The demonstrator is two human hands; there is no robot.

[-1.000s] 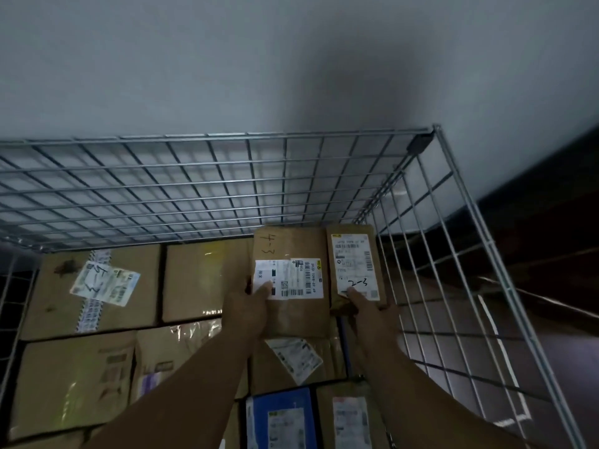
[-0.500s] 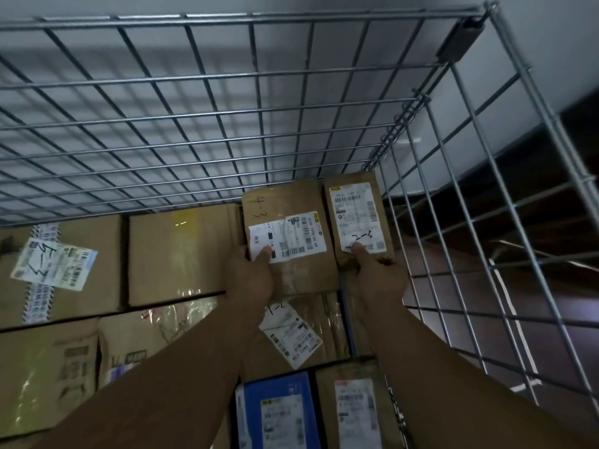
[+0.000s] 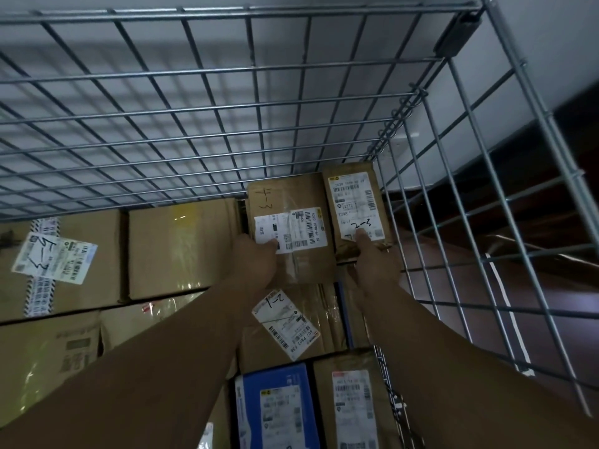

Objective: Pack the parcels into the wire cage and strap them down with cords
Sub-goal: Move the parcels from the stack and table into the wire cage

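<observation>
Two brown cardboard parcels stand side by side in the far right corner of the wire cage (image 3: 421, 196). The wider one, marked 4-3 (image 3: 291, 196), is held at its near left edge by my left hand (image 3: 256, 264), thumb on its white label. The narrow one, marked 2-3 (image 3: 355, 202), is held at its near end by my right hand (image 3: 376, 264), thumb on its label. Both parcels sit on top of the packed layer below.
Cardboard parcels fill the cage floor: two big boxes (image 3: 181, 247) at the left, a taped one marked 1-1 (image 3: 291, 322), a blue box (image 3: 275, 406) and a labelled brown box (image 3: 353, 406) nearest me. Grey wall behind, dark floor right of the mesh.
The view has tilted down and closer to the cage corner. Both hands have pushed the two parcels a little further toward the back mesh, keeping the same hold.
</observation>
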